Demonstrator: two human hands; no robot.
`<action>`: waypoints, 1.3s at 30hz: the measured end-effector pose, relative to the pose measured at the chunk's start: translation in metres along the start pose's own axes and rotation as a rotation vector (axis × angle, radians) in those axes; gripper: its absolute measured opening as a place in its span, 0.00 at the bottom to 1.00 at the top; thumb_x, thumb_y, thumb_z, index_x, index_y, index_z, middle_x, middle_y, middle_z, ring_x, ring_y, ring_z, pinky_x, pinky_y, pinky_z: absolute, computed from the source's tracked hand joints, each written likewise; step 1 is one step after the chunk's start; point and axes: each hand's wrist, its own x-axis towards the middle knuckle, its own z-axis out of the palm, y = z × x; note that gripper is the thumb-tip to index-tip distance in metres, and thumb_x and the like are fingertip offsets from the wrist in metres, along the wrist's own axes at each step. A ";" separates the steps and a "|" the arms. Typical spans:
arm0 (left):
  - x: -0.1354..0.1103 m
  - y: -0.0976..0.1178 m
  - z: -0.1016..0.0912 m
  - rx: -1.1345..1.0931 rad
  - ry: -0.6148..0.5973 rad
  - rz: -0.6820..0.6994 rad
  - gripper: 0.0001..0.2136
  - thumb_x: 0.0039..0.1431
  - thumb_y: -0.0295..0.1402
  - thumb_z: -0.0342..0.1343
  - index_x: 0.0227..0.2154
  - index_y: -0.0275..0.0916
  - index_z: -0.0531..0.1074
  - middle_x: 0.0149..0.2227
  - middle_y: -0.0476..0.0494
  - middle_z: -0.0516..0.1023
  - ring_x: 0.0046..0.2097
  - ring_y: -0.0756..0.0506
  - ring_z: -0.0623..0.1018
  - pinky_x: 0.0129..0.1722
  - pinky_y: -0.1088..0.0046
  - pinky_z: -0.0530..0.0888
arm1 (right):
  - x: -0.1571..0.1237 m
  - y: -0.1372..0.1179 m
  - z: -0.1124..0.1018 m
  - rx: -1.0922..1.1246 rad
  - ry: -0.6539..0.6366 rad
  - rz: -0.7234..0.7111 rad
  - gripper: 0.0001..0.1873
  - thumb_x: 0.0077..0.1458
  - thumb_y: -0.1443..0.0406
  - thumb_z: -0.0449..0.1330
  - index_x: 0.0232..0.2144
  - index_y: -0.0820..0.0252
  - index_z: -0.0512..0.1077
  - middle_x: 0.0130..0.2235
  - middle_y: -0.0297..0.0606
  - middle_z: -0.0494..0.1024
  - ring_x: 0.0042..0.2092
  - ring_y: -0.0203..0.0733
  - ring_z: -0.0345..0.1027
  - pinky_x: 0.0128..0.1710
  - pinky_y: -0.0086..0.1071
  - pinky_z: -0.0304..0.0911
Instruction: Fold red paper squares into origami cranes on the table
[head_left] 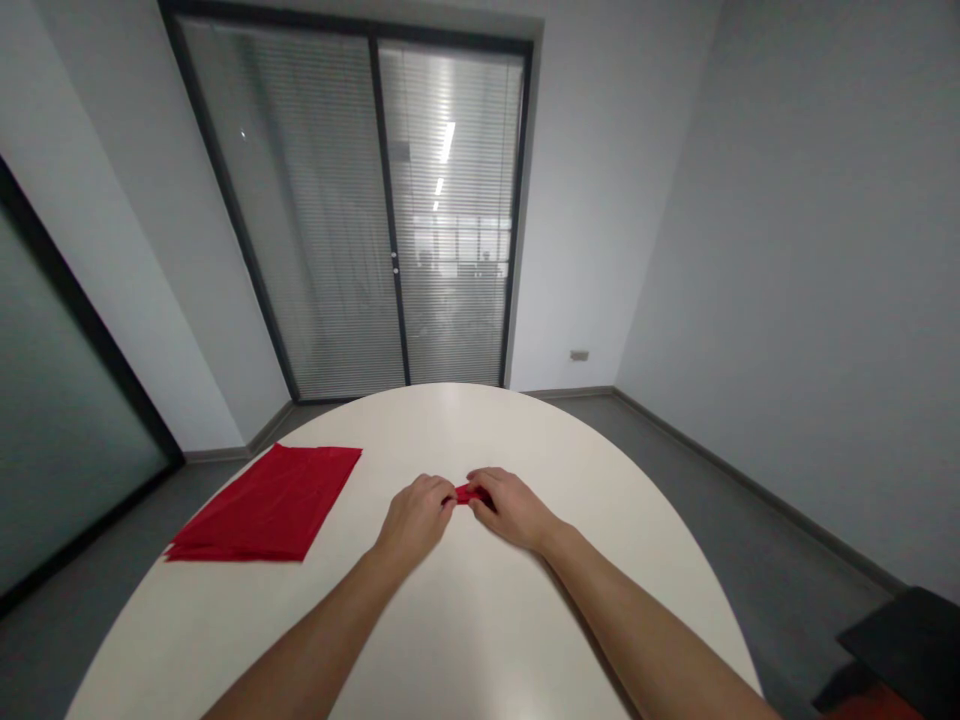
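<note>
Above the middle of the table, my left hand [420,512] and my right hand [519,508] face each other with fingers closed. Between them is a small, narrow folded piece of thin red sheet [464,494], one end in each hand. Most of it is hidden by the fingers, so whether it is paper, cloth or plastic I cannot tell. To the left of my left hand lies a flat stack of red sheets [270,505], its layered edges showing at the near left corner.
The round white table [450,620] takes up the foreground. Beyond its far edge stands a glass partition with blinds [322,230] in dark frames. A dark object, perhaps a chair [911,640], is at the lower right.
</note>
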 end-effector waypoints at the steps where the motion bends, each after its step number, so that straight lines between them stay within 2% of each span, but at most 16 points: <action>1: 0.000 0.000 0.000 -0.003 0.000 -0.005 0.07 0.66 0.28 0.52 0.35 0.42 0.75 0.40 0.46 0.80 0.45 0.43 0.75 0.45 0.68 0.70 | 0.000 0.000 0.000 0.002 -0.002 0.001 0.08 0.59 0.70 0.58 0.41 0.59 0.74 0.41 0.42 0.78 0.45 0.45 0.70 0.46 0.36 0.62; 7: 0.000 0.000 0.000 -0.039 -0.004 -0.036 0.08 0.65 0.28 0.52 0.35 0.42 0.76 0.41 0.46 0.80 0.46 0.44 0.75 0.45 0.69 0.70 | 0.001 0.000 -0.001 0.022 0.008 -0.001 0.05 0.58 0.69 0.59 0.38 0.60 0.74 0.39 0.41 0.78 0.42 0.43 0.69 0.45 0.35 0.61; 13: 0.000 -0.002 0.001 -0.088 0.018 -0.042 0.06 0.64 0.28 0.53 0.36 0.41 0.76 0.40 0.46 0.80 0.45 0.44 0.75 0.46 0.68 0.70 | 0.000 -0.002 -0.003 0.033 0.000 0.012 0.07 0.57 0.69 0.60 0.40 0.60 0.74 0.40 0.41 0.78 0.43 0.43 0.69 0.45 0.34 0.61; 22: 0.002 -0.004 0.003 -0.131 0.037 0.002 0.06 0.63 0.26 0.54 0.35 0.40 0.76 0.41 0.45 0.81 0.44 0.43 0.75 0.47 0.67 0.70 | 0.001 -0.004 -0.004 0.025 0.005 0.012 0.09 0.57 0.68 0.61 0.41 0.59 0.75 0.38 0.39 0.79 0.41 0.42 0.70 0.44 0.33 0.61; 30: 0.002 -0.003 0.002 -0.075 0.045 0.027 0.06 0.64 0.27 0.54 0.33 0.39 0.75 0.39 0.45 0.79 0.43 0.44 0.75 0.45 0.67 0.69 | 0.001 -0.001 -0.001 0.033 0.035 -0.005 0.07 0.56 0.70 0.61 0.38 0.59 0.76 0.39 0.38 0.79 0.41 0.41 0.70 0.44 0.33 0.62; 35: 0.002 -0.001 0.000 -0.067 0.039 -0.003 0.06 0.65 0.28 0.54 0.34 0.40 0.75 0.38 0.46 0.79 0.42 0.44 0.75 0.44 0.68 0.70 | 0.002 -0.004 -0.003 0.033 0.050 -0.016 0.08 0.57 0.72 0.60 0.35 0.58 0.78 0.38 0.38 0.80 0.42 0.42 0.70 0.46 0.34 0.62; 39: 0.002 0.000 -0.001 -0.041 0.026 -0.027 0.05 0.64 0.28 0.54 0.35 0.41 0.75 0.38 0.46 0.79 0.42 0.44 0.75 0.43 0.67 0.69 | 0.003 -0.005 -0.005 0.000 0.020 0.020 0.08 0.55 0.72 0.60 0.35 0.57 0.78 0.37 0.36 0.81 0.40 0.41 0.71 0.44 0.33 0.62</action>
